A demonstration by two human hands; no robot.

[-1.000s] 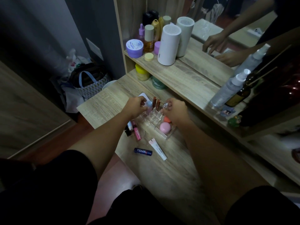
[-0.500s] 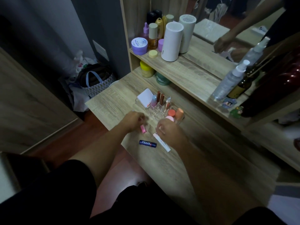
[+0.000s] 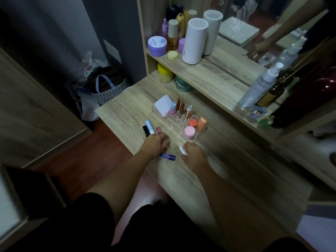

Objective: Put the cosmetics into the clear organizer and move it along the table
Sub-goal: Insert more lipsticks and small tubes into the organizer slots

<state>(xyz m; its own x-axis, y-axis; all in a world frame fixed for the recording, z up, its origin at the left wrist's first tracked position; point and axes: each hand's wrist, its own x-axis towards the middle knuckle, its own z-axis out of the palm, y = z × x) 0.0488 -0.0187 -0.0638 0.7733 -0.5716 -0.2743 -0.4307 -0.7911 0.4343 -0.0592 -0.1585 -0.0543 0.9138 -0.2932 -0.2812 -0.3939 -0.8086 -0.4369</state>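
1. Clear organizer (image 3: 179,122) standing on the wooden counter (image 3: 127,108), just beyond both hands.
2. Inside its upright slots: a white square compact (image 3: 163,107) leaning at the left end, a pink-and-blue tube (image 3: 173,109), two brown lip tubes (image 3: 180,104) and a clear-capped stick (image 3: 189,110).
3. In the front tray: a pink round jar (image 3: 189,132), an orange round jar (image 3: 192,122) and a peach tube (image 3: 201,124) lying tilted.
4. Loose on the counter, left of the organizer: a black tube (image 3: 145,130), a white-and-blue tube (image 3: 150,126) and a pink lipstick (image 3: 158,131), side by side.
5. Left hand (image 3: 156,144) curled over the near ends of those three, fingers bent; grip on any of them impossible to tell.
6. Right hand (image 3: 192,154) closed around a white tube (image 3: 182,149), only its end showing.
7. Dark blue lip balm (image 3: 167,156) lying between the hands, lettered "NIVEA".
8. On the shelf above, a purple jar (image 3: 157,46) with unreadable print.
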